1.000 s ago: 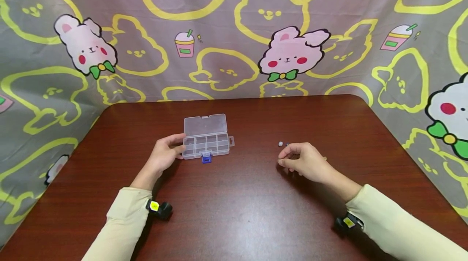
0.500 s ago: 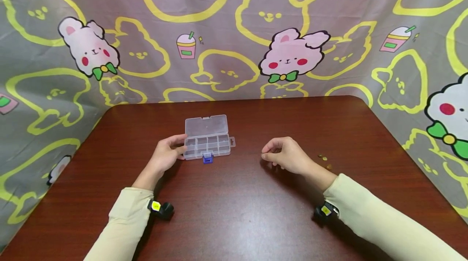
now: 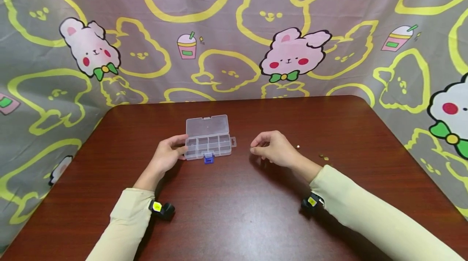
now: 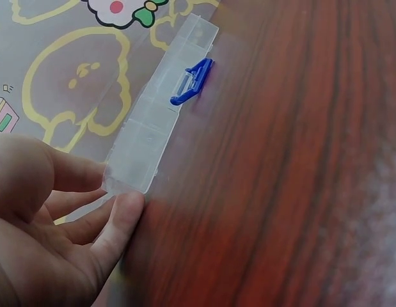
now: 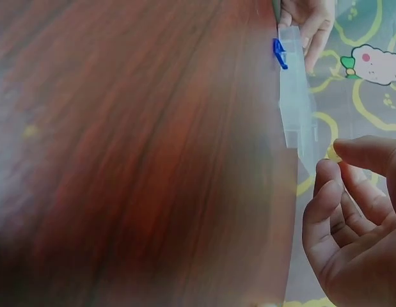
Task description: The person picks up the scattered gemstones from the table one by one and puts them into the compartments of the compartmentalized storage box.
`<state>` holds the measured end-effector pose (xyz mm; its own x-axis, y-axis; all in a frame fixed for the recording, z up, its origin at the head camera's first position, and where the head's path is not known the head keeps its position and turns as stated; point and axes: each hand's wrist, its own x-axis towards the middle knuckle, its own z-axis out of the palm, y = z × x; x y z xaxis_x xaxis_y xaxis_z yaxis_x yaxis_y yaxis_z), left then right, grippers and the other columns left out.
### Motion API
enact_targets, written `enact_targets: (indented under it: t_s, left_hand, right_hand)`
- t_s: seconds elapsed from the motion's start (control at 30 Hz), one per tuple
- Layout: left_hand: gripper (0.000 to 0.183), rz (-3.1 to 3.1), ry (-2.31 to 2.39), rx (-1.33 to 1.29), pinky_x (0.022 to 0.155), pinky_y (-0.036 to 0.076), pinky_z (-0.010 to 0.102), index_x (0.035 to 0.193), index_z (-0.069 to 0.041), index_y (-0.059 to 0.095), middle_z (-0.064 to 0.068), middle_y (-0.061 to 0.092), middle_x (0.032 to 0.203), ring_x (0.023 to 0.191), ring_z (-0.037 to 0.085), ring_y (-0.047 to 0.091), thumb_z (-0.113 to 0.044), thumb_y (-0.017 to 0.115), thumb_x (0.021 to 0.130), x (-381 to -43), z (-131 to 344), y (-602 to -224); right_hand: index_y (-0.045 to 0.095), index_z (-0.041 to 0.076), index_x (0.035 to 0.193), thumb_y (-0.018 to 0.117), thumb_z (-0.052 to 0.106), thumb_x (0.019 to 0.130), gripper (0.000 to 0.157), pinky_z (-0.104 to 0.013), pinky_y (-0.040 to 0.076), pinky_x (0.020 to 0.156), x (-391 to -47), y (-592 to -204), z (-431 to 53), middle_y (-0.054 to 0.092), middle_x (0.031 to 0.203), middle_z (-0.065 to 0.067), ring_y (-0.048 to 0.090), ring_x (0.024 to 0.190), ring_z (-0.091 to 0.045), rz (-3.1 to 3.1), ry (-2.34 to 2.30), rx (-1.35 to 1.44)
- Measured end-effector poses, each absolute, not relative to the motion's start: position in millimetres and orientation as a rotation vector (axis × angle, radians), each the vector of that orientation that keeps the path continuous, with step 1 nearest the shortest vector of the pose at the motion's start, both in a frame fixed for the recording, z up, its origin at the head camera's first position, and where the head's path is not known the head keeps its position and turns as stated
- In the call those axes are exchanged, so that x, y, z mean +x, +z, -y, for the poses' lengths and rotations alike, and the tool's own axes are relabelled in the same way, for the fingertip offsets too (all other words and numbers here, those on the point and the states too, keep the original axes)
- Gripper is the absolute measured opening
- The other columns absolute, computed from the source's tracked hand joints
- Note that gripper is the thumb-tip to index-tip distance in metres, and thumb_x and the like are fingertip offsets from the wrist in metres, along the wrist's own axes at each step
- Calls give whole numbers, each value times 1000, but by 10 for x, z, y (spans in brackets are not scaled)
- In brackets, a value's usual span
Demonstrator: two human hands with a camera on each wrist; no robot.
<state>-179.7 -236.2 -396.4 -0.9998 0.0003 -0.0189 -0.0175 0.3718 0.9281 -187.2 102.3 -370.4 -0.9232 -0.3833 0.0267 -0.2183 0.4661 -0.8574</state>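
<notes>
Here's the box (image 3: 208,146) — clear, shallow plastic, sitting on the dark wood-grained table (image 3: 234,212), left of the middle in the head view. Its lid (image 3: 207,126) is swung back on the far side, and the dividers show two rows of compartments, four across. A bright blue latch (image 3: 209,158) hangs off the near edge, a slotted tab (image 3: 234,141) sticks out at the right end, and the left wrist view catches the frosted front wall.

And there's movement! Against a second ago, the right hand (image 3: 276,148) has travelled left and is now much nearer the tab, just short of it. A small pale piece (image 3: 297,146), covered by that hand half a second back, now shows beside the wrist, with a couple of yellowish-brown pieces (image 3: 326,158) farther right. The box stays put, same spot, same open lid.

Now the grip: the left hand (image 3: 169,155) has the box's left end clamped between thumb and fingers, the thumb on the near corner. The right hand's fingers are curled, thumb and fingertip almost together — a yellowish speck shows there in the right wrist view, but whether it's held or just curtain behind, one can't tell.
</notes>
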Motion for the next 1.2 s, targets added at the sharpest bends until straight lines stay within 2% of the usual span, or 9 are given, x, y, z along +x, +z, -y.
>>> enact_targets:
  t_s: [0.43,0.57,0.8,0.93,1.07,1.2]
  left_hand:
    - [43,-2594,1721,-19,67,57,24,139,7,54,28,57,133,92,23,64,4,59,96,-1823,2301,-3976]
    - [43,-2602,1705,-22,68,56,24,139,6,54,27,57,134,94,25,64,3,58,97,-1825,2293,-3964]
    - [42,-2597,1715,-38,67,56,24,139,6,54,27,57,134,93,24,63,3,58,97,-1819,2280,-3959]
    - [42,-2602,1722,-42,67,55,23,138,6,55,27,57,133,91,21,64,4,58,96,-1805,2288,-3960]
    - [42,-2613,1718,-37,66,56,23,137,7,55,27,58,132,90,20,64,5,59,95,-1793,2311,-3962]
    - [43,-2610,1719,-42,67,56,23,138,7,55,27,58,133,91,21,64,5,59,96,-1790,2339,-3957]
  right_hand:
    - [73,9,90,76,11,88,4,-28,44,43,-1944,-3661,-818,65,71,-9,62,68,-42,-2496,-1478,-537]
    - [74,9,90,76,11,88,3,-28,44,43,-1973,-3658,-742,65,71,-9,63,67,-38,-2494,-1481,-579]
    - [75,4,91,75,7,88,3,-27,47,47,-2030,-3634,-573,67,73,-2,64,65,-33,-2488,-1497,-632]
    - [75,4,89,76,7,88,4,-27,50,49,-2067,-3628,-468,68,73,-6,64,63,-31,-2496,-1503,-651]
    - [75,4,88,77,8,87,4,-26,50,50,-2101,-3633,-364,68,72,-7,65,65,-36,-2499,-1502,-664]
    - [75,6,87,78,8,85,4,-25,49,50,-2135,-3630,-250,66,68,0,63,58,-26,-2517,-1502,-693]
